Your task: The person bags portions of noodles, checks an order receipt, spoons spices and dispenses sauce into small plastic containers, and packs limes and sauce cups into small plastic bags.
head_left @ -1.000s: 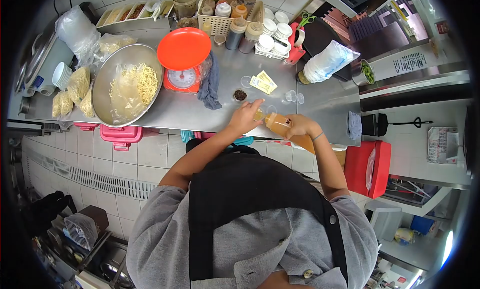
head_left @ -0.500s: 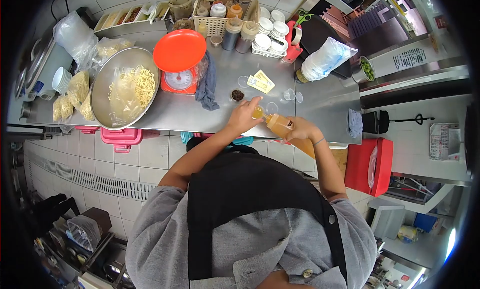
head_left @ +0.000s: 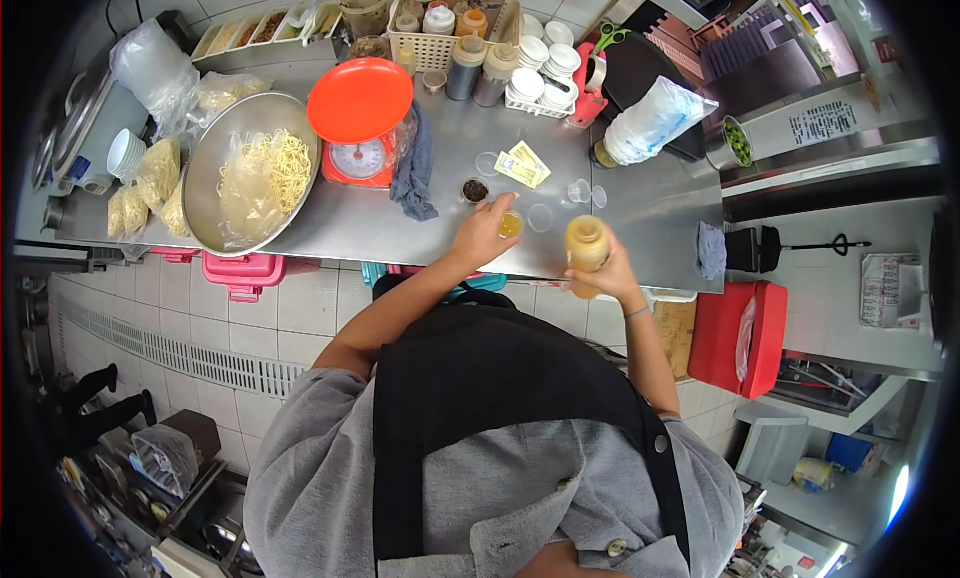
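My left hand (head_left: 482,236) is closed round a small clear sauce cup (head_left: 511,225) with yellow liquid in it, low at the steel counter's front edge. My right hand (head_left: 608,270) grips a squeeze bottle (head_left: 586,244) of amber sauce, now upright with its top toward me and apart from the cup. Just past my left fingers stands a small cup of dark sauce (head_left: 475,190). Clear lids (head_left: 540,218) lie between the hands, and two yellow-and-white sachets (head_left: 523,165) rest farther back. More small clear cups (head_left: 579,190) stand to the right.
On the left are a steel bowl (head_left: 196,206) of noodles and a red scale (head_left: 360,103) with a grey cloth (head_left: 412,173) beside it. A basket of sauce bottles (head_left: 432,53) and stacked white lids (head_left: 530,66) line the back. A red bin (head_left: 728,333) stands at the right.
The squeeze bottle has swung from tilted over the cup to upright and moved right, away from it. The cup in my left hand has come down slightly toward the counter.
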Demonstrator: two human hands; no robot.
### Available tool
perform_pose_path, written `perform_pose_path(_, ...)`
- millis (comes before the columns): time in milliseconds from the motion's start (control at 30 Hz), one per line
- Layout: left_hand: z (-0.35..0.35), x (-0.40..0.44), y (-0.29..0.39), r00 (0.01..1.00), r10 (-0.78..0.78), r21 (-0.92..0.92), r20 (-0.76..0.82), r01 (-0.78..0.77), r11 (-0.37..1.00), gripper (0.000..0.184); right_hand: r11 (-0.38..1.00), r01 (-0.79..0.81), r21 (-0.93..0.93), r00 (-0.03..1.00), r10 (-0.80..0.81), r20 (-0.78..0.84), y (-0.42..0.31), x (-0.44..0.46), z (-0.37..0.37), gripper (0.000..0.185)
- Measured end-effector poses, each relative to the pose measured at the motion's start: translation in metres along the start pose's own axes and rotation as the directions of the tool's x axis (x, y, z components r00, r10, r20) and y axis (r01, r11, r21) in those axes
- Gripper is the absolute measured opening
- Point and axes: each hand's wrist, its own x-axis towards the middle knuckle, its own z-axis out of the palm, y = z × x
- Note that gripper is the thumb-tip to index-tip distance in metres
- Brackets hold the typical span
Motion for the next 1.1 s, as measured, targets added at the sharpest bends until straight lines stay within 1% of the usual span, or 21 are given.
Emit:
perform_pose_path(67,0.002,-0.004,-0.006,1.0,-0.013,-0.009,0.005,0.013,1.0,0.071,1.0,-0.02,0.002,0.983,0.02,-0.182,0.007,0.001,-0.01,0.067)
perform_pose_path(100,0.003,-0.005,-0.009,1.0,-0.023,-0.019,0.01,0.023,1.0,0.072,1.0,-0.02,0.002,0.983,0.02,-0.183,0.011,0.002,-0.013,0.067)
perform_pose_path(167,0.007,-0.009,-0.018,1.0,-0.024,-0.01,0.008,0.024,1.0,0.071,0.991,-0.048,-0.121,0.897,-0.011,-0.443,0.01,0.005,-0.018,0.068)
perform_pose_path(200,0.008,-0.011,-0.022,1.0,-0.027,-0.001,0.004,0.027,1.0,0.071,0.999,-0.027,-0.043,0.839,-0.001,-0.544,0.023,0.009,-0.018,0.068)
perform_pose_path(233,0.009,-0.013,-0.024,1.0,-0.026,-0.001,0.003,0.026,1.0,0.071,0.999,-0.026,-0.043,0.839,-0.002,-0.544,0.029,0.013,-0.018,0.068)
perform_pose_path(300,0.009,-0.016,-0.027,0.994,-0.098,0.02,0.041,0.098,0.995,0.071,1.0,0.009,-0.019,0.699,-0.02,-0.715,0.041,0.02,-0.018,0.068)
perform_pose_path(333,0.009,-0.017,-0.027,0.994,-0.101,0.021,0.037,0.1,0.995,0.071,1.0,0.012,-0.019,0.702,-0.022,-0.712,0.052,0.023,-0.017,0.068)
perform_pose_path(400,0.008,-0.02,-0.028,0.993,-0.114,-0.001,0.02,0.114,0.994,0.071,0.985,0.121,0.119,0.559,0.032,-0.829,0.071,0.028,-0.015,0.074)
perform_pose_path(533,0.012,-0.022,-0.032,0.995,-0.101,0.002,-0.008,0.101,0.995,0.07,0.979,0.18,0.092,0.477,-0.005,-0.879,0.074,0.032,-0.003,0.081)
perform_pose_path(600,0.011,-0.021,-0.031,0.994,-0.107,-0.016,-0.02,0.107,0.994,0.07,0.979,-0.102,-0.178,0.356,-0.131,-0.925,0.098,0.03,0.023,0.083)
perform_pose_path(633,0.01,-0.022,-0.031,0.994,-0.107,-0.017,-0.025,0.107,0.994,0.07,0.965,-0.103,0.242,0.458,0.262,-0.849,0.123,0.026,0.04,0.077)
perform_pose_path(667,0.01,-0.023,-0.032,0.994,-0.107,-0.038,-0.02,0.106,0.994,0.07,0.776,-0.153,0.612,0.546,0.582,-0.602,0.141,0.021,0.055,0.073)
perform_pose_path(700,0.011,-0.023,-0.033,0.994,-0.108,-0.059,-0.016,0.107,0.993,0.07,0.624,-0.325,0.71,0.578,0.726,-0.374,0.124,0.018,0.066,0.07)
perform_pose_path(733,0.011,-0.023,-0.033,0.993,-0.114,-0.059,-0.02,0.113,0.992,0.07,0.441,-0.498,0.747,0.553,0.825,-0.118,0.1,0.016,0.08,0.07)
perform_pose_path(833,0.013,-0.026,-0.035,0.994,-0.105,-0.07,-0.04,0.102,0.992,0.07,0.356,-0.428,0.83,0.591,0.805,-0.04,0.075,0.032,0.119,0.066)
perform_pose_path(900,0.015,-0.024,-0.036,0.994,-0.093,-0.05,-0.056,0.09,0.995,0.071,0.152,-0.28,0.948,0.734,0.671,0.109,0.065,0.044,0.124,0.061)
perform_pose_path(933,0.016,-0.024,-0.036,0.994,-0.092,-0.048,-0.056,0.089,0.995,0.071,0.151,-0.224,0.963,0.797,0.597,0.092,0.081,0.048,0.13,0.047)
perform_pose_path(967,0.017,-0.024,-0.037,0.994,-0.092,-0.052,-0.065,0.089,0.995,0.071,0.151,-0.224,0.963,0.799,0.594,0.093,0.08,0.053,0.133,0.047)
perform_pose_path(1033,0.016,-0.023,-0.037,0.993,-0.093,-0.052,-0.077,0.089,0.995,0.071,0.517,-0.345,0.783,0.837,0.547,0.008,0.076,0.065,0.142,0.028)
perform_pose_path(1067,0.016,-0.023,-0.035,0.991,-0.114,-0.051,-0.076,0.11,0.993,0.071,0.609,-0.278,0.743,0.832,0.54,-0.131,0.073,0.068,0.152,0.017)
perform_pose_path(1100,0.016,-0.023,-0.034,0.988,-0.135,-0.05,-0.077,0.132,0.99,0.072,0.608,-0.279,0.743,0.834,0.538,-0.127,0.07,0.07,0.157,0.017)
